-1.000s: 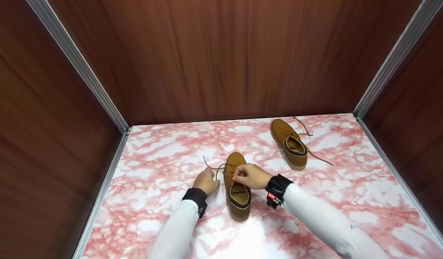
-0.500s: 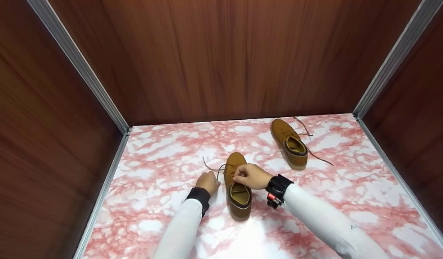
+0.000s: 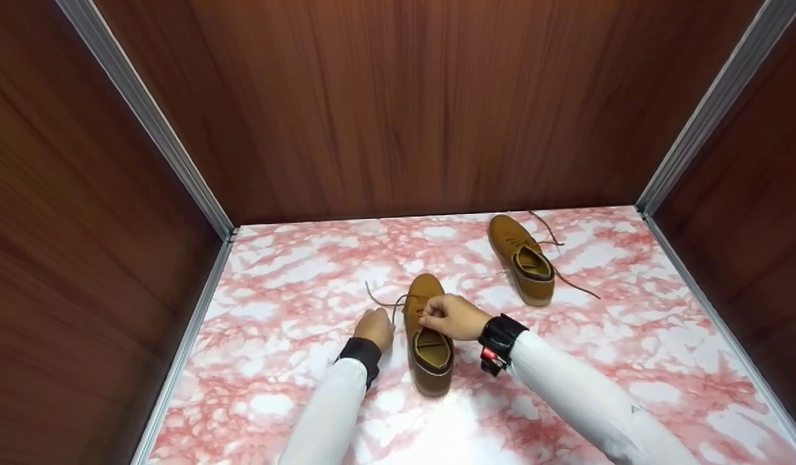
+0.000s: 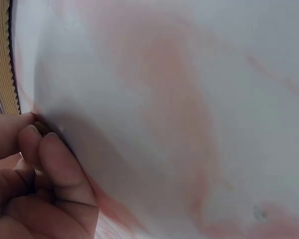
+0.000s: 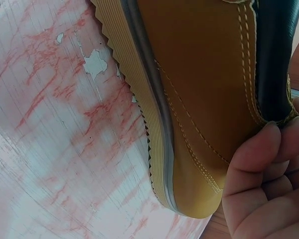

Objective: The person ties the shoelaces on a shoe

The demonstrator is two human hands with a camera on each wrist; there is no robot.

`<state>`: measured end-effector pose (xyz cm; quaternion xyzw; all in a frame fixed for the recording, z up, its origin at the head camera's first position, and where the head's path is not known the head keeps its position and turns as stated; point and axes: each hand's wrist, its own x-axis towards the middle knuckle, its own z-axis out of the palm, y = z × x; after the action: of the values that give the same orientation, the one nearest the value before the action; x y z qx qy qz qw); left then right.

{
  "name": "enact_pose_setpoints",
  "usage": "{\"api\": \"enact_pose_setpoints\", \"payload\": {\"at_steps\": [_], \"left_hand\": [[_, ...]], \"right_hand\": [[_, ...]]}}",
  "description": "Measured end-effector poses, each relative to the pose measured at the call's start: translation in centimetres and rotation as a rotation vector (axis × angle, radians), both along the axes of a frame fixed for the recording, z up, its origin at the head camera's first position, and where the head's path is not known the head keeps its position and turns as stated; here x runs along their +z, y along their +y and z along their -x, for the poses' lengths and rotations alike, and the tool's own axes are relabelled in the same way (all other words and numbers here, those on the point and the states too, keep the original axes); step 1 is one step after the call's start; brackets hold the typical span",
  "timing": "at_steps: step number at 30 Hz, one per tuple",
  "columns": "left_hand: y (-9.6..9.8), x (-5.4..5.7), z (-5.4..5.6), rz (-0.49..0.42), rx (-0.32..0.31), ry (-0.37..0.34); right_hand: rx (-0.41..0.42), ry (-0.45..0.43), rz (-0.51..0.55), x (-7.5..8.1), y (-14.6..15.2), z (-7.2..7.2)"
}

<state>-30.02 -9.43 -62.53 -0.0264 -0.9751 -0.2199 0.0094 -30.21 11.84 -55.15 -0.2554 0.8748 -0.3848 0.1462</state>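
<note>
A tan lace-up shoe [image 3: 432,380] stands upright, toe pointing away, between the two hands. From its left side a brown shoelace [image 3: 394,314] runs down to my left hand [image 3: 376,328], which pinches it; in the left wrist view a bit of brown lace [image 4: 41,128] shows between thumb and fingers. At the front of the shoe's opening, my right hand [image 3: 455,318] pinches the shoe near its tongue. The right wrist view shows those fingertips [image 5: 269,139] at the end of the dark padded collar [image 5: 275,59]. What lies inside that pinch is mostly hidden.
A matching tan shoe [image 3: 509,234] stands at the back right, its loose laces [image 3: 576,288] trailing rightward. Another lace end [image 3: 374,295] lies beyond the left hand. Wood-grain panels [image 3: 398,110] enclose the red-and-white marbled surface [image 3: 275,361] at the back and sides.
My left hand has curled its fingers and thumb onto the shoelace and drawn slightly back toward me. The right hand and both shoes stay practically where they were.
</note>
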Motion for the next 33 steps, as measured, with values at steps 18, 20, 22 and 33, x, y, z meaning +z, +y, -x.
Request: {"api": "enact_pose_setpoints", "payload": {"at_steps": [18,20,22,33], "left_hand": [[-0.9,1.0,0.0,-0.085,-0.088,-0.041],[-1.2,1.4,-0.1,-0.106,-0.096,-0.071],[-1.5,1.6,-0.2,-0.123,-0.097,-0.089],[-2.5,2.9,-0.5,-0.206,-0.087,-0.152]], "right_hand": [[-0.006,0.014,0.013,0.0,0.1,-0.1],[-0.013,0.010,0.020,0.0,0.2,-0.2],[-0.015,0.006,0.032,0.1,0.2,-0.2],[-0.020,-0.020,0.056,0.1,0.3,0.0]]}}
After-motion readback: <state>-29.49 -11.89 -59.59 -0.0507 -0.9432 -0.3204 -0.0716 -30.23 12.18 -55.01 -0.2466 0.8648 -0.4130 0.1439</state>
